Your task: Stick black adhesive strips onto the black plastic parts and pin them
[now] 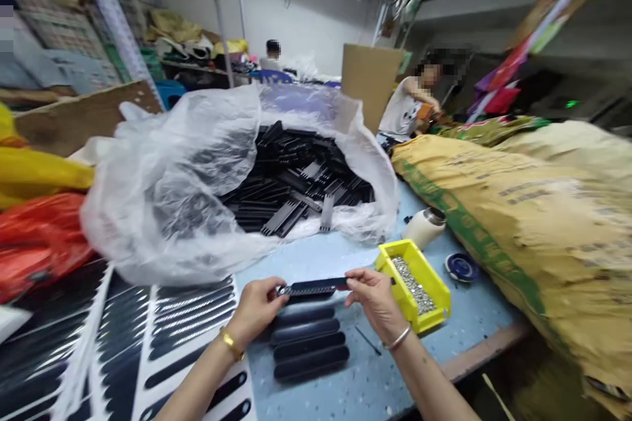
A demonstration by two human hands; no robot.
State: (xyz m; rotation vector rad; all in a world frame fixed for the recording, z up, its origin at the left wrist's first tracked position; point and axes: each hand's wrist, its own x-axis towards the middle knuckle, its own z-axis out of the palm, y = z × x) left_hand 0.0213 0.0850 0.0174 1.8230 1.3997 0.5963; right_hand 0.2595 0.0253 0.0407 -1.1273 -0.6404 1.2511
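Note:
Both my hands hold one long black plastic strip level above the blue table. My left hand pinches its left end, with a gold bracelet on the wrist. My right hand pinches its right end, with a silver bangle on the wrist. Just below the strip, several black oblong pieces lie in a row on the table. A yellow tray of small silver parts stands right of my right hand.
A big clear plastic bag full of black comb-like pieces fills the middle. White sheets with black strips lie at the left. A large yellow sack lies at the right. A white bottle and blue lid sit nearby. A person sits beyond.

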